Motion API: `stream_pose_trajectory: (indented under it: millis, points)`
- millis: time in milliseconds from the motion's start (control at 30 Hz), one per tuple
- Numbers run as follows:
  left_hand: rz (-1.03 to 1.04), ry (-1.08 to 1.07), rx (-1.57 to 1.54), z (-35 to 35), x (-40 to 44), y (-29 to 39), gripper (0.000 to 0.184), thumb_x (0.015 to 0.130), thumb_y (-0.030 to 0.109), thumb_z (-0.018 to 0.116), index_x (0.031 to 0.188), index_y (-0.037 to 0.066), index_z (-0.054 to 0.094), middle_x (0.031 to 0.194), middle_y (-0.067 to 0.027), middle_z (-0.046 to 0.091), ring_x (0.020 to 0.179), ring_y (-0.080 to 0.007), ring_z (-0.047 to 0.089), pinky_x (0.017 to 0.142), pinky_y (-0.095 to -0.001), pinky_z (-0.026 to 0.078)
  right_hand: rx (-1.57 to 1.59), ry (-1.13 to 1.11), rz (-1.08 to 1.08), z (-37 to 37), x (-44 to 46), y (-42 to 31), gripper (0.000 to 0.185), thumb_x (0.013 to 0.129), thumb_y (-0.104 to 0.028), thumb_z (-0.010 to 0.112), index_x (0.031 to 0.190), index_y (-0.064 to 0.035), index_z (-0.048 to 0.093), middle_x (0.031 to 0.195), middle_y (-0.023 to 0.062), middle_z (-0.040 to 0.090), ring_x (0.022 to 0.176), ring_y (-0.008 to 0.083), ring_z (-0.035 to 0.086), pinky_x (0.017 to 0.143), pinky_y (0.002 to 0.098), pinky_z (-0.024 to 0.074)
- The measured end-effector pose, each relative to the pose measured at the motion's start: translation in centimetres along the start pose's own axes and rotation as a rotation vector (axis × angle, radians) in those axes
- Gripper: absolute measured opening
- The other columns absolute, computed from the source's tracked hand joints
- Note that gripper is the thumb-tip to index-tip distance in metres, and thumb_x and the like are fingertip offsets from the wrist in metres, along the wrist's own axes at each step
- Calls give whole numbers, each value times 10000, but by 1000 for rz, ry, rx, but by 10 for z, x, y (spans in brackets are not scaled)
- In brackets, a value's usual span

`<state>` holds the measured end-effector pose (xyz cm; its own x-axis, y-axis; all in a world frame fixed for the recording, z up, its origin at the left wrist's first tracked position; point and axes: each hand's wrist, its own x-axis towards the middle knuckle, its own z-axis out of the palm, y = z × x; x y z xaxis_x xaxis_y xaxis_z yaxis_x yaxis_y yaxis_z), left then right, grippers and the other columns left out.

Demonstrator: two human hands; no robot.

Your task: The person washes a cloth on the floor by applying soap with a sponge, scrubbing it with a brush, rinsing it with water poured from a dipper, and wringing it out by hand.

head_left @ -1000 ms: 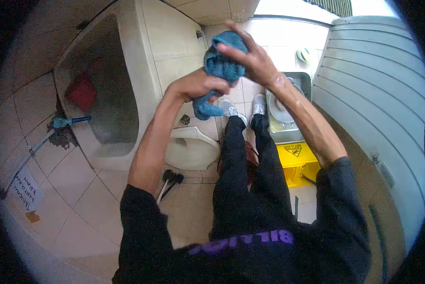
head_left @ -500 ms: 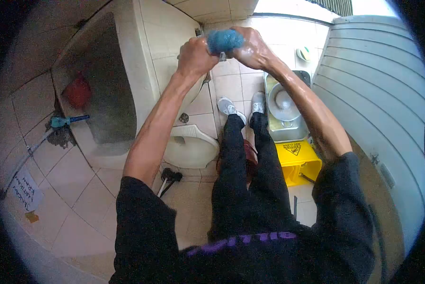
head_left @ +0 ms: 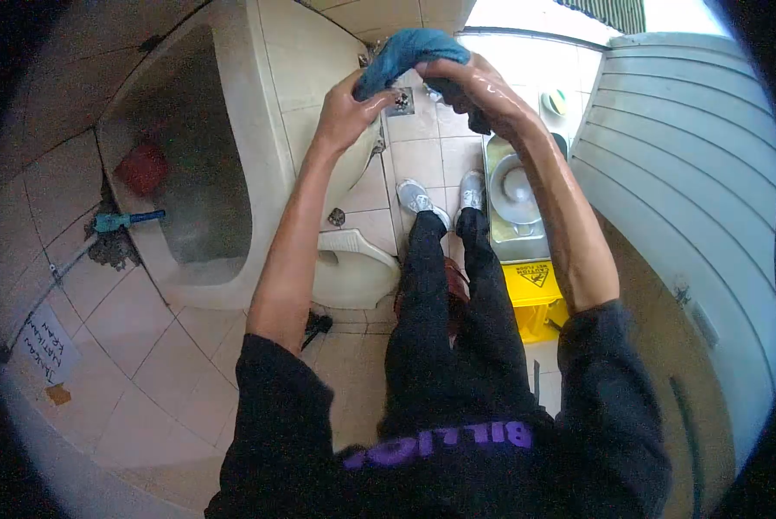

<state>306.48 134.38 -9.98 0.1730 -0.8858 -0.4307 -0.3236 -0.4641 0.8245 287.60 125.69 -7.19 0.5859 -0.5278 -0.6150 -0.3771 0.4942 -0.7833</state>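
Note:
A wet-looking blue cloth (head_left: 412, 50) hangs in an arch between my two hands, out in front of me over the tiled floor. Its left end is in my left hand (head_left: 351, 114), the thumb pointing right across it. My right hand (head_left: 485, 93), shiny with water, has its fingers curled round the other end, where a darker fold droops below the palm. Part of the right fingers is in shadow. Between the hands a floor drain (head_left: 401, 102) shows on the tiles.
At left stands a bathtub (head_left: 262, 130) with water and a red dipper (head_left: 141, 169) in it, beside a blue-handled tap (head_left: 128, 221). A squat toilet (head_left: 353, 272) is near my legs. To the right are a metal sink or tray (head_left: 522, 249) holding a pot (head_left: 516, 186), and a yellow caution sign (head_left: 535, 285).
The cloth was bunched and twisted tightly between my fists; now it is loosened and spread into an arch. My hands have moved apart, the left one slightly lower.

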Motion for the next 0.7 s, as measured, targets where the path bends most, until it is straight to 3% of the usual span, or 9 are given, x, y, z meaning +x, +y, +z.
stream_pose_trajectory:
  millis: [133, 200, 233, 267, 367, 467, 533, 633, 700]
  points:
    - [-202, -10, -703, 20, -14, -3, 339, 837, 276, 589, 1075, 38, 550, 955, -63, 598, 804, -150, 590, 720, -303, 502, -6, 25, -203, 13, -11, -7, 520, 786, -496, 572, 1009, -32, 503, 819, 71, 534, 729, 146, 501, 634, 276, 413]
    - [-170, -91, -896, 32, -14, 6, 514, 821, 409, 588, 1166, 45, 474, 1067, -84, 560, 922, -189, 571, 825, -374, 486, 126, 372, -283, 39, -3, 13, 667, 796, -506, 563, 1169, 32, 432, 990, 182, 565, 911, 276, 563, 798, 349, 440]
    - [-198, -78, -1094, 38, -17, 18, 453, 822, 353, 598, 1145, 55, 486, 1027, -63, 564, 879, -176, 577, 763, -351, 501, 5, 305, -237, 44, 3, 23, 817, 812, -564, 495, 1297, 48, 253, 1206, 292, 438, 1138, 379, 448, 965, 395, 340]
    - [-225, -63, -1291, 39, -18, 25, 395, 823, 296, 607, 1125, 66, 497, 987, -41, 568, 836, -163, 583, 700, -329, 515, -42, 251, -259, 51, 4, 36, 777, 833, -567, 438, 1309, 23, 266, 1271, 311, 372, 1181, 396, 400, 973, 421, 331]
    - [-170, -38, -1061, 29, -17, 10, 419, 751, 283, 691, 1072, 90, 504, 922, -6, 554, 808, -130, 567, 635, -307, 507, -281, 198, -237, 53, -25, 23, 718, 832, -503, 471, 1329, -23, 275, 1326, 292, 309, 1220, 394, 351, 987, 431, 314]
    - [-212, -134, -863, -3, -19, 8, 349, 715, 227, 716, 973, 86, 527, 814, 19, 537, 664, -67, 517, 484, -212, 433, -511, 303, -518, 27, -34, 29, 634, 751, -206, 601, 1324, -108, 348, 1398, 203, 231, 1269, 400, 262, 1024, 457, 266]
    - [-384, -456, -690, -21, -18, 19, 298, 698, 185, 714, 920, 90, 540, 726, 21, 521, 564, -50, 472, 389, -176, 340, -997, 425, -864, 12, -29, 29, 665, 695, -127, 651, 1306, -166, 392, 1399, 161, 250, 1251, 393, 302, 1024, 444, 297]
    - [-329, -600, -420, -11, -19, 39, 301, 678, 193, 710, 913, 89, 554, 689, 14, 521, 514, -50, 459, 356, -175, 304, -1234, 199, -1243, 7, -13, 25, 656, 676, -117, 661, 1281, -200, 420, 1339, 119, 346, 1190, 361, 396, 948, 424, 409]
    - [-330, -749, -228, -6, -17, 52, 311, 655, 216, 705, 899, 77, 571, 679, 9, 530, 498, -60, 458, 354, -198, 318, -1218, 124, -1233, 4, 3, 24, 625, 681, -125, 650, 1263, -190, 433, 1280, 101, 400, 1149, 342, 434, 888, 414, 452]
